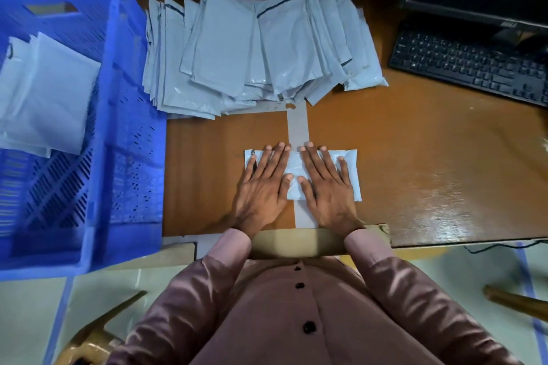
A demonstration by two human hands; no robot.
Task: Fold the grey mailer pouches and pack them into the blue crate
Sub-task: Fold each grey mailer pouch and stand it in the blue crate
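I have both hands flat on one folded pouch at the centre of the frame, on the brown table. My left hand presses its left half with the fingers straight and spread wide; my right hand does the same on the right half. Neither hand grips anything; they only press down, so I judge I am flattening the crease on this one.

The blue crate fills the left side of the frame, and a few folded pouches lie inside it towards the upper left. That is the finished part, and it looks small.

At the upper centre, a fanned heap of unfolded pouches lies on the table, just beside the crate's wall. By my reckoning most of the work remains: this pouch has yet to go into the crate, and the whole heap still waits.
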